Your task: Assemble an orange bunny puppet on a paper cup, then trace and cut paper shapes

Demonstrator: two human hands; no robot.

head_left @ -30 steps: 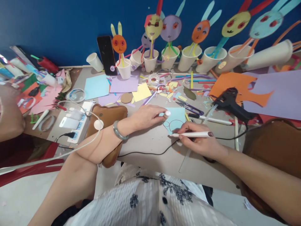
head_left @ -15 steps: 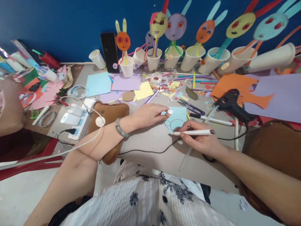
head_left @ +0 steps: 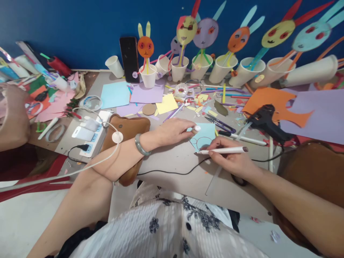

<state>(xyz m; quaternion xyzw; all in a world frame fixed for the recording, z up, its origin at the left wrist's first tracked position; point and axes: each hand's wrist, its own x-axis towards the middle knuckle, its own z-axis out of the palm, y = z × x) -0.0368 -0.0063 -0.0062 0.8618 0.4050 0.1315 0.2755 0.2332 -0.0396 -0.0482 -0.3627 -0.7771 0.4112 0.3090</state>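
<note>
My right hand (head_left: 228, 157) grips a white marker (head_left: 232, 150) with a brown end. Its tip points left, by the lower edge of a small light-blue paper (head_left: 208, 129). Outlined circles show on this paper, one small and one larger, partly covered by my right fingers. My left hand (head_left: 176, 132) lies at the paper's left side, thumb and fingers closed around a small white round piece (head_left: 197, 128). Just beyond the paper are purple-handled snips (head_left: 220, 123), a black-capped white marker (head_left: 244, 137) and a black glue gun (head_left: 271, 123).
Paper cups (head_left: 201, 68) with paper rabbit figures line the blue wall, beside an upright phone (head_left: 129, 59). Paper scraps and sticks litter the table behind my hands. A power strip (head_left: 94, 139) with cables stands left. Another person's arm (head_left: 14, 114) is at far left.
The view has shifted slightly, so things sit a little further right. My hands keep nearly the same pose over the paper. The other person's arm at far left has changed position.
</note>
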